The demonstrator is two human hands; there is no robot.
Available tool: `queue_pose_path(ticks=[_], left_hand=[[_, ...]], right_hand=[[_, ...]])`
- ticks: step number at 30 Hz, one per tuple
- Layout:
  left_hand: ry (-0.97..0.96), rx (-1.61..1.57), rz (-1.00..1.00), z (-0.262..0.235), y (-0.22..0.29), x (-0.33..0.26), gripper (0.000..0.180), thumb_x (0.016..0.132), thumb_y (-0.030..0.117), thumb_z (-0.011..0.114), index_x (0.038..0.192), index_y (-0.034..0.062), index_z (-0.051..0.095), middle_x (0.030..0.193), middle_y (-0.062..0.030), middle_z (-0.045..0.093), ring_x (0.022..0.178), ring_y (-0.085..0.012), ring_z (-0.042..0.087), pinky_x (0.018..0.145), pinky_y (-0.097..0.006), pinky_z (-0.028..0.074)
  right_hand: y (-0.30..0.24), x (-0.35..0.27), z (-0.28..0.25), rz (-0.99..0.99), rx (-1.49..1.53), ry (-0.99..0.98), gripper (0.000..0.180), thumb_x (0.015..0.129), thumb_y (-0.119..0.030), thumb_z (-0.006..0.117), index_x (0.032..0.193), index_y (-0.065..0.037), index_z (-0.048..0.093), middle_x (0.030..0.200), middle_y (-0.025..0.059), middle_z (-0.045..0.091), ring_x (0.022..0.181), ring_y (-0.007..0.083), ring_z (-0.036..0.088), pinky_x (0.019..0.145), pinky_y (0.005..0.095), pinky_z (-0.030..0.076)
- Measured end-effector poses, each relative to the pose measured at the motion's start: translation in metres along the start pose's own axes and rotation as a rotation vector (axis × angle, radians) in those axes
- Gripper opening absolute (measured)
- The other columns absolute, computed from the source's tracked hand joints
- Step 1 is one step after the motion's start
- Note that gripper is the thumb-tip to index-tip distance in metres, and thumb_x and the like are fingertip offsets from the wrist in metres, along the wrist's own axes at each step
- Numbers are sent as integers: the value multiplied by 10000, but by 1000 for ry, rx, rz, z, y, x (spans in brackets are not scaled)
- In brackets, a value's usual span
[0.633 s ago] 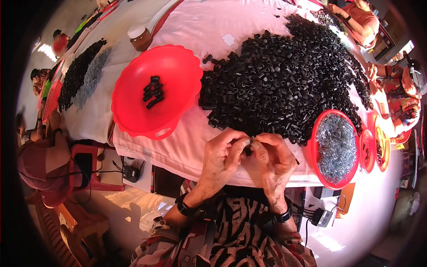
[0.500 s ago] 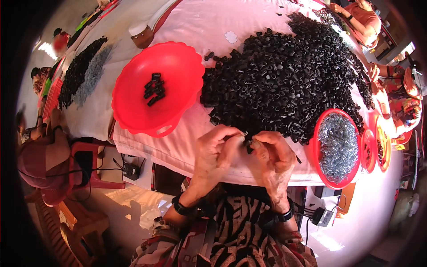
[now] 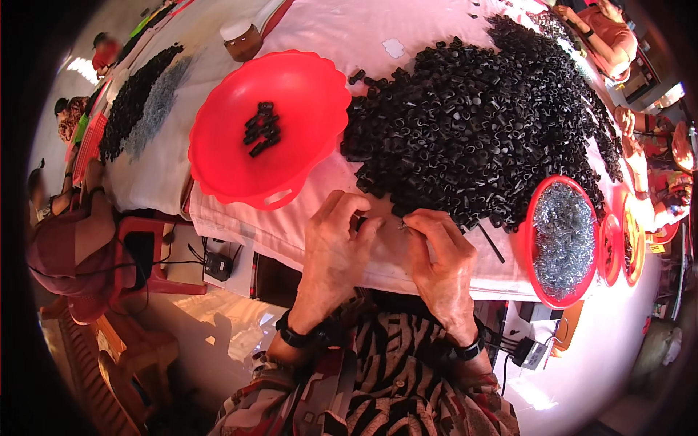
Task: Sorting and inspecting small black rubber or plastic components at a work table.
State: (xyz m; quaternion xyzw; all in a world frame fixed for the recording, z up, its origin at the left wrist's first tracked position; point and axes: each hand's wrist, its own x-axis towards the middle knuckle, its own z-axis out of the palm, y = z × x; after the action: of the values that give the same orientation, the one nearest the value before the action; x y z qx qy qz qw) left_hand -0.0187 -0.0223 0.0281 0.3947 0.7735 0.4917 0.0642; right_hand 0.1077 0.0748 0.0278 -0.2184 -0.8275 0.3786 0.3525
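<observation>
Between the curled fingers and thumb of my left hand (image 3: 334,243) is a small black plastic piece, mostly hidden by the fingers. My right hand (image 3: 443,265) pinches a tiny shiny metal piece (image 3: 403,226) at its fingertips. Both hands are over the near edge of the cloth-covered table, a short gap between them. Just beyond them spreads a big heap of small black plastic pieces (image 3: 472,123). To the left, a red scalloped basin (image 3: 225,123) holds several black pieces (image 3: 262,129). By my right hand, a red bowl (image 3: 528,247) is filled with small silvery metal pieces (image 3: 563,240).
A brown jar with a white lid (image 3: 241,40) stands behind the basin. A thin black rod (image 3: 491,243) lies near the heap. More small bowls (image 3: 632,240) sit at the right. Other people work along both sides; a red chair (image 3: 163,254) is at the left.
My hands have drawn apart, the left one shifting left; they were almost together before, with the small pieces between their fingertips. The whole view has shifted slightly.
</observation>
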Motion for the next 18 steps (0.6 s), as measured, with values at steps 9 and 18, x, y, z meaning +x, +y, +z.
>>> queue_pose_path(ticks=[9, 18], left_hand=[[8, -181, 32, 2, -14, 3, 245, 808, -83, 697, 1038, -5, 663, 985, -150, 667, 788, -271, 682, 641, -327, 539], [38, -230, 29, 1, -15, 3, 299, 809, -99, 671, 1090, 3, 675, 1002, -149, 677, 814, -254, 676, 728, -319, 539]], right_hand=[[5, 5, 0, -18, 2, -2, 202, 828, 124, 624, 1004, 31, 663, 978, 167, 685, 890, 332, 688, 742, 376, 568], [6, 9, 3, 19, 16, 22, 192, 837, 102, 662, 1013, 24, 663, 951, 159, 685, 796, 284, 695, 670, 336, 561]])
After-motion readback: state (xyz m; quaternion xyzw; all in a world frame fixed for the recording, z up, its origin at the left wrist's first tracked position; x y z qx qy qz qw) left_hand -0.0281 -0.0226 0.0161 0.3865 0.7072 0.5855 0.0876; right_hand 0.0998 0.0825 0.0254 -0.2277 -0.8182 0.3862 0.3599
